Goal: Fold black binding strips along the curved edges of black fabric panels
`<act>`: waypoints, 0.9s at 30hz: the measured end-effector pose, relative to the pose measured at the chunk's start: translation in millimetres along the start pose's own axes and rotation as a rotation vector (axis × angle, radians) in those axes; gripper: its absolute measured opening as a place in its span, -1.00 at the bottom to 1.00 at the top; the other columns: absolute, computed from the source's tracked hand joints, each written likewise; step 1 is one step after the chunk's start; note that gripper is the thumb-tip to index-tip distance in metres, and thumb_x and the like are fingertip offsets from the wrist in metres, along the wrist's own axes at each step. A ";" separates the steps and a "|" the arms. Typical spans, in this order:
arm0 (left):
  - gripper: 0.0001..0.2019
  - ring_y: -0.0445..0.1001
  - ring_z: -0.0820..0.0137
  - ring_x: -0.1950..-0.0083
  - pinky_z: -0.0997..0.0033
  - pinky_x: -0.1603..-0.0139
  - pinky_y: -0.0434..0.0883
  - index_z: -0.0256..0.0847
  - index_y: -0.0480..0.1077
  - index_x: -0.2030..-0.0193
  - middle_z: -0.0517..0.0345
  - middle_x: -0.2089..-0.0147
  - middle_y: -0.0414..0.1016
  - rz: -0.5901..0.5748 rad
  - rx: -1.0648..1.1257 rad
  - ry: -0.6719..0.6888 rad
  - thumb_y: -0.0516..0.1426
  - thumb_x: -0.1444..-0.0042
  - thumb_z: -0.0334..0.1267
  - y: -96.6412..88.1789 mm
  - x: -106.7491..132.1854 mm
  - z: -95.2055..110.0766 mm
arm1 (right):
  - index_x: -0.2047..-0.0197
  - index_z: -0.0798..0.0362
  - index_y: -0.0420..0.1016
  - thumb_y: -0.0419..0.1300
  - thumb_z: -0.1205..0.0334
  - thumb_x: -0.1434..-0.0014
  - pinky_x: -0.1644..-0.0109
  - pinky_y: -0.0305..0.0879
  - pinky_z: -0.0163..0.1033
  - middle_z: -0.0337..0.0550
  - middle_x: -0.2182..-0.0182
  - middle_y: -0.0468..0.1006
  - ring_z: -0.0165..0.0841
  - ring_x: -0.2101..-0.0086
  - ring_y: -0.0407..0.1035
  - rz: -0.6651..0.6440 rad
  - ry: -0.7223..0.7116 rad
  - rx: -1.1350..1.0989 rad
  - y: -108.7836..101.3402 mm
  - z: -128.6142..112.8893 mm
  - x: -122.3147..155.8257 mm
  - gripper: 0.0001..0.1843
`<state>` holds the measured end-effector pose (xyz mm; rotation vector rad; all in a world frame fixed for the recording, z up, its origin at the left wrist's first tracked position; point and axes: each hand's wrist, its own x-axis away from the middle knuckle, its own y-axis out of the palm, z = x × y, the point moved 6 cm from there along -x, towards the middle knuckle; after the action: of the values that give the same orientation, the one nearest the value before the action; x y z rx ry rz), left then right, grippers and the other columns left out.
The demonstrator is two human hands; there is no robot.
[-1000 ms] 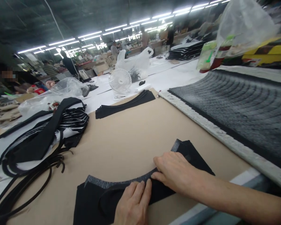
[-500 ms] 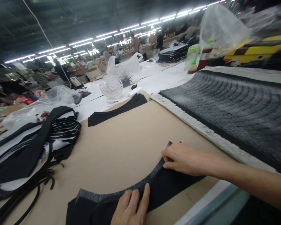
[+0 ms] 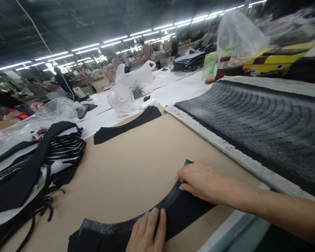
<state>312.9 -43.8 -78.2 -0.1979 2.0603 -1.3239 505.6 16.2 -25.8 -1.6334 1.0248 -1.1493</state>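
A curved black fabric piece [image 3: 185,211] lies on the brown paperboard, with a speckled grey strip [image 3: 112,226] along its concave edge. My left hand [image 3: 148,232] rests on the middle of this piece, fingers stretched out flat near the strip. Toward the far right end, my right hand [image 3: 199,178] is closed at the curved edge, thumb and curled fingers pinching the fabric there. Its fingertips are partly hidden by the hand itself. Farther back on the board lies another curved black piece [image 3: 128,124].
Black cut pieces [image 3: 65,150] and dark strips [image 3: 39,206] lie at left. A speckled dark sheet [image 3: 252,119] slopes at right beside the brown board [image 3: 115,178]. Behind stand a white fan [image 3: 120,98], plastic bag [image 3: 136,78] and bottles [image 3: 223,63]. People work farther off.
The view has shifted slightly. My left fingers have drawn closer together on the fabric. My right hand still pinches the edge in about the same place.
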 end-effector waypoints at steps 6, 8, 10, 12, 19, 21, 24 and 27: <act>-0.57 0.40 0.40 0.33 0.42 0.30 0.36 -0.28 0.32 -0.15 0.12 0.32 0.39 -0.046 -0.026 0.085 -0.13 -0.21 -0.52 -0.1 -20.7 8.7 | 0.32 0.10 0.49 0.34 0.18 -0.10 0.01 0.13 -0.06 -0.05 0.34 0.54 -0.10 0.19 0.41 0.078 0.036 -0.056 -0.5 8.8 0.1 -0.83; -0.58 0.38 0.39 0.33 0.41 0.31 0.34 -0.25 0.29 -0.19 0.13 0.31 0.36 -0.057 -0.055 0.068 -0.10 -0.22 -0.49 -1.7 -25.7 11.1 | 0.31 0.08 0.48 0.35 0.19 -0.08 0.13 0.16 -0.15 -0.08 0.34 0.53 -0.14 0.23 0.41 0.059 0.053 -0.141 0.3 16.1 0.0 -0.82; -0.60 0.37 0.38 0.30 0.41 0.28 0.33 -0.21 0.31 -0.17 0.11 0.29 0.34 -0.058 -0.070 0.038 -0.06 -0.22 -0.46 -2.5 -27.8 12.8 | 0.32 0.05 0.46 0.32 0.20 -0.08 0.26 0.15 -0.26 -0.17 0.37 0.53 -0.24 0.29 0.41 0.030 0.040 -0.217 1.8 23.3 0.7 -0.85; -0.62 0.35 0.39 0.31 0.42 0.28 0.31 -0.18 0.32 -0.16 0.12 0.31 0.32 -0.050 -0.076 0.023 -0.02 -0.22 -0.43 -2.2 -28.2 14.7 | 0.32 0.01 0.44 0.28 0.22 -0.11 0.31 0.13 -0.33 -0.27 0.38 0.51 -0.33 0.31 0.39 0.016 0.007 -0.269 3.1 29.2 2.3 -0.90; -0.65 0.33 0.39 0.31 0.41 0.26 0.30 -0.10 0.31 -0.17 0.14 0.34 0.28 -0.038 -0.038 -0.005 0.03 -0.25 -0.31 0.0 -29.8 17.5 | 0.34 -0.02 0.41 0.16 0.25 -0.18 0.34 0.04 -0.31 -0.30 0.43 0.50 -0.35 0.35 0.37 0.061 -0.060 -0.345 1.0 33.8 5.3 -0.95; -0.65 0.33 0.39 0.30 0.40 0.27 0.29 -0.09 0.31 -0.17 0.14 0.33 0.28 -0.041 -0.028 -0.013 0.04 -0.25 -0.29 -0.3 -30.1 17.5 | 0.31 -0.03 0.42 0.15 0.26 -0.17 0.34 0.03 -0.30 -0.28 0.43 0.51 -0.33 0.36 0.38 0.060 -0.058 -0.307 -0.6 33.1 3.4 -0.96; -0.63 0.33 0.37 0.29 0.39 0.26 0.30 -0.07 0.29 -0.19 0.14 0.32 0.29 -0.045 -0.019 -0.020 0.05 -0.25 -0.26 -0.7 -29.7 17.8 | 0.30 -0.05 0.43 0.14 0.25 -0.17 0.37 0.01 -0.30 -0.29 0.46 0.51 -0.33 0.39 0.38 0.044 -0.063 -0.278 -2.3 31.5 1.0 -0.96; -0.61 0.32 0.37 0.30 0.38 0.28 0.30 -0.11 0.28 -0.21 0.15 0.35 0.28 -0.057 -0.021 -0.033 0.04 -0.25 -0.23 0.8 -28.7 17.8 | 0.32 -0.04 0.43 0.15 0.27 -0.16 0.37 0.00 -0.29 -0.27 0.45 0.52 -0.31 0.37 0.39 0.034 -0.034 -0.236 -1.9 30.6 -0.2 -0.96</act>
<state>345.8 -43.6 -70.5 -0.2879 2.0555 -1.3252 535.2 22.7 -30.1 -1.8048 1.1978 -1.0043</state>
